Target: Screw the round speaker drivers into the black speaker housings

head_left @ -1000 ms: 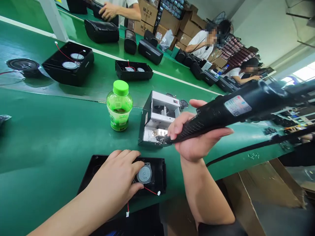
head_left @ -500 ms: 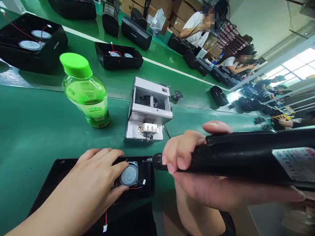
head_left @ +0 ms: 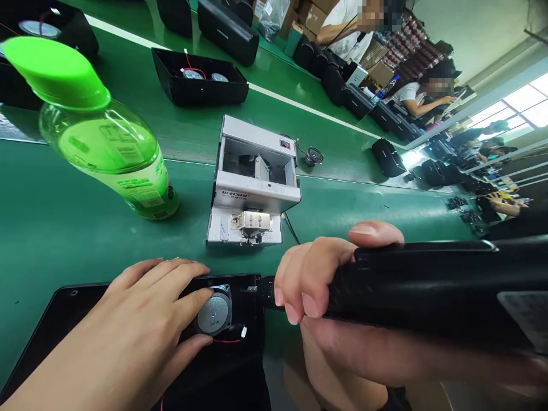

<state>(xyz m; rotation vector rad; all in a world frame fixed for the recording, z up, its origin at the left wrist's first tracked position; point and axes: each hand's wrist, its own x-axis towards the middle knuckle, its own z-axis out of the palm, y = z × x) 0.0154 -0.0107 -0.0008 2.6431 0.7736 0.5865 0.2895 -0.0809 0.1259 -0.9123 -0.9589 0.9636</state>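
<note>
A round grey speaker [head_left: 214,313] lies in a black housing [head_left: 244,365] at the lower middle. My left hand [head_left: 149,319] rests over the housing, thumb and forefinger apart on either side of the speaker's left edge, the other fingers spread. A red wire with a white connector [head_left: 244,331] runs beside the speaker. At the right, my right hand [head_left: 317,279] is wrapped round a black power screwdriver [head_left: 406,285]. The tool lies nearly level, its tip pointing left over the housing's right end, to the right of the speaker.
A green-capped bottle [head_left: 115,148] stands at the left. Behind the housing is a grey metal machine [head_left: 257,182], with a small loose speaker [head_left: 314,156] beside it. Further back are an open black housing [head_left: 201,83], several black speakers and people at work.
The view has moved closer and shifted, so the bottle looks larger and further left. Both hands keep their places at the speaker and on the screwdriver.
</note>
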